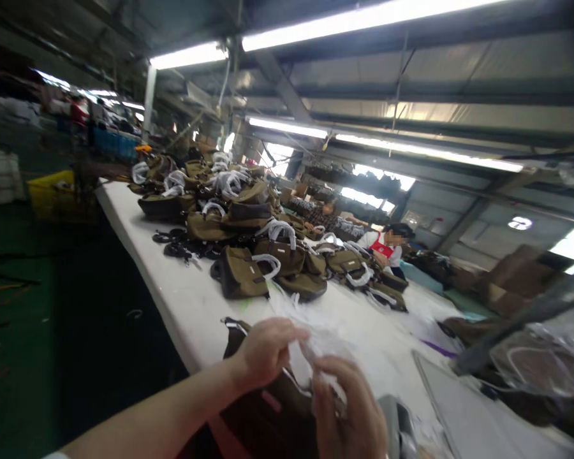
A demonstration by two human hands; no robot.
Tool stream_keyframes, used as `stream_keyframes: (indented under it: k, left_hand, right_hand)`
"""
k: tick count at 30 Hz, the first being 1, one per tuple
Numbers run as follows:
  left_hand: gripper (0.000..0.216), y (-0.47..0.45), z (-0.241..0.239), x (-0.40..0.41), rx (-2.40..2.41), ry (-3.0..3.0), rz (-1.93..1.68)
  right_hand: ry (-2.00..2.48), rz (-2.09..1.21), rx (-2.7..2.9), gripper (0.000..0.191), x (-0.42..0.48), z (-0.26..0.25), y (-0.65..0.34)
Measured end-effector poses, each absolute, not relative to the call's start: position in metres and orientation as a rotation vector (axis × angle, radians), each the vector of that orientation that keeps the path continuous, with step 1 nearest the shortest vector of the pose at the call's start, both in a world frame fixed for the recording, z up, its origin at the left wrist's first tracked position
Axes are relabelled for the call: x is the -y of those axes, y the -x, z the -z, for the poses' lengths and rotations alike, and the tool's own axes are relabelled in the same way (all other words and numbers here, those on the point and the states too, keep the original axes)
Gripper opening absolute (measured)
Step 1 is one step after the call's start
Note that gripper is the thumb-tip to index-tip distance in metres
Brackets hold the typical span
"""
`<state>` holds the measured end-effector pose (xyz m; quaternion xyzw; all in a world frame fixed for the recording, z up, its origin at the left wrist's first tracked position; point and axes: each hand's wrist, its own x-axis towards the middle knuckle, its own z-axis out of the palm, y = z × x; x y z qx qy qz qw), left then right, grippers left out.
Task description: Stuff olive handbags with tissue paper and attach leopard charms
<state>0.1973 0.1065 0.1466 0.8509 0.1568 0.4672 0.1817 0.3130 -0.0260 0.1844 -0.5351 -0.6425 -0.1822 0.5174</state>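
Note:
My left hand (268,349) and my right hand (347,408) meet at the near edge of a long white table (172,287). Both have their fingers curled and pinched on a crumpled clear plastic wrap (316,344) held between them. Just under the hands lies a dark brown bag (263,408) with a metal buckle at its top corner. The picture is blurred, so the fingertips are hard to make out.
Several olive-brown bags (242,271) with white-wrapped handles are heaped along the table's middle and far end. Black straps (176,245) lie beside them. A person in red and white (387,245) sits across the table. A yellow crate (52,191) stands at the left, on the green floor.

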Motion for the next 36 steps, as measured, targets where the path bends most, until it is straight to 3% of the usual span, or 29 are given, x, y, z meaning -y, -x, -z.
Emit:
stream_keyframes:
  k: [4, 7, 9, 13, 16, 20, 25, 31, 36]
  left_hand:
    - [0.036, -0.177, -0.169, -0.113, -0.509, -2.238, -1.306]
    - [0.037, -0.170, -0.196, -0.107, -0.437, -2.286, -1.285]
    - [0.039, -0.171, -0.216, -0.101, -0.439, -2.308, -1.225]
    - [0.049, -0.191, -0.232, -0.115, -0.504, -2.284, -0.984]
    - [0.055, -0.202, -0.218, -0.145, -0.516, -2.344, -0.830]
    - [0.051, -0.188, -0.181, -0.155, -0.695, -2.420, -1.016]
    - [0.056, -0.178, -0.103, -0.107, -0.607, -2.748, -0.551]
    - [0.063, -0.195, -0.039, -0.098, -0.694, -3.000, -0.462]
    - [0.063, -0.200, -0.030, -0.129, -0.655, -2.995, -0.367]
  right_hand:
    - [1.540, 0.420, 1.475, 0.055, 0.030, -0.169, -0.333]
    - [1.700, 0.268, 1.513, 0.070, 0.036, -0.164, -0.338]
    - [1.752, 0.148, 1.571, 0.063, 0.039, -0.165, -0.336]
    - [1.881, 0.046, 1.607, 0.024, 0.031, -0.155, -0.337]
    - [2.042, 0.029, 1.523, 0.029, 0.013, -0.129, -0.353]
    - [2.242, -0.058, 1.348, 0.034, -0.011, -0.093, -0.384]
    - [2.330, -0.053, 1.287, 0.040, -0.020, -0.083, -0.390]
    - [2.037, 0.177, 1.269, 0.047, 0.005, -0.085, -0.354]
    - [1.816, 0.184, 1.288, 0.030, 0.067, -0.061, -0.331]
